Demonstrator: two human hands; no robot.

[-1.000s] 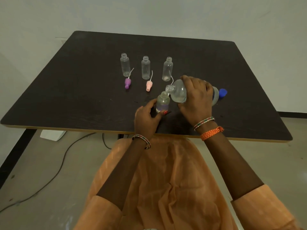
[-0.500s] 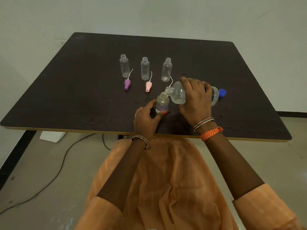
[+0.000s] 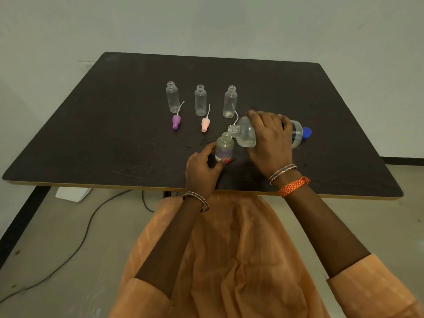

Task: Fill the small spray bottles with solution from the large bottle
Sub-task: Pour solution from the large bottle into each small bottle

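- right hand [image 3: 269, 143] wraps over the large bottle [image 3: 246, 134], fingers curled round the body; hand hides the mid-section, only neck end and base end show
- large bottle: clear plastic, rounded, tipped nearly flat, mouth pointing left, sitting just over the mouth of the small bottle [image 3: 224, 146]; can't tell if a stream is running, too thin/clear to see
- left hand [image 3: 203, 171] holds the small bottle at its lower half, thumb on the left, a fingertip at the base; bottle upright on the table [image 3: 91, 138], near the front edge
- small bottle: clear cylinder, threaded neck, open; purplish band low down, can't tell if label or liquid tint
- blue cap [image 3: 307, 132] lies behind the large bottle's base, partly hidden
- back row: three empty bottles [image 3: 200, 101] upright, clear, uncapped, well apart from each other
- purple spray head [image 3: 176, 121] and pink spray head [image 3: 205, 124] lie flat in front of the row, each with a thin white dip tube
- third white tube curls behind the large bottle's neck; its head is hidden
- table: dark wood-grain top, pale edge band, rounded corners
- orange cloth on the lap, sleeves cut off at frame bottom
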